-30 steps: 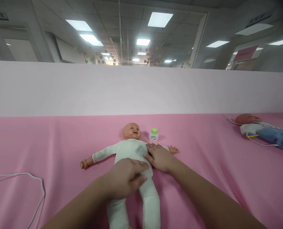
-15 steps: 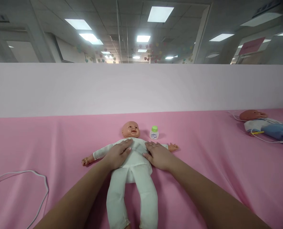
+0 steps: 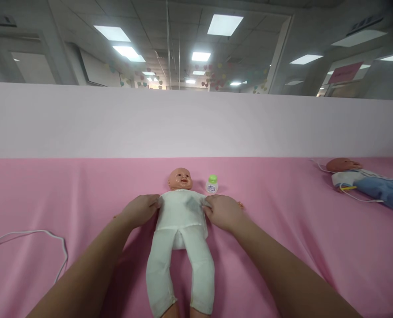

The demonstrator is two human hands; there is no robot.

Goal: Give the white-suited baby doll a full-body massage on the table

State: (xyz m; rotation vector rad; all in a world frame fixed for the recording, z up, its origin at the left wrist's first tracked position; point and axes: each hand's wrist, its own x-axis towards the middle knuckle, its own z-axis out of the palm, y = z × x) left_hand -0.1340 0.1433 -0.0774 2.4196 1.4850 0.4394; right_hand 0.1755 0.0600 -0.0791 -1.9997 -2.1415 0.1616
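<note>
A baby doll (image 3: 182,212) in white clothes lies on its back on the pink cloth (image 3: 269,265), head away from me. My left hand (image 3: 141,210) is closed at the doll's shoulder on the left side of the picture, fingers on the sleeve. At the opposite shoulder, my right hand (image 3: 223,212) pinches the white fabric between thumb and fingers. Both of the doll's arms are mostly hidden under my hands. A small clear bottle (image 3: 212,184) with a green cap stands just right of the doll's head.
Another doll (image 3: 375,185) in blue and white, with a thin white tube and a yellow piece, lies at the far right. A white cord (image 3: 44,231) curves over the cloth at left. Behind is a white wall panel (image 3: 183,123) with glass above.
My left hand has slid left from the doll's chest to its shoulder and its fingers have closed. My right hand has gone from resting flat to pinching the fabric. The view has tilted slightly.
</note>
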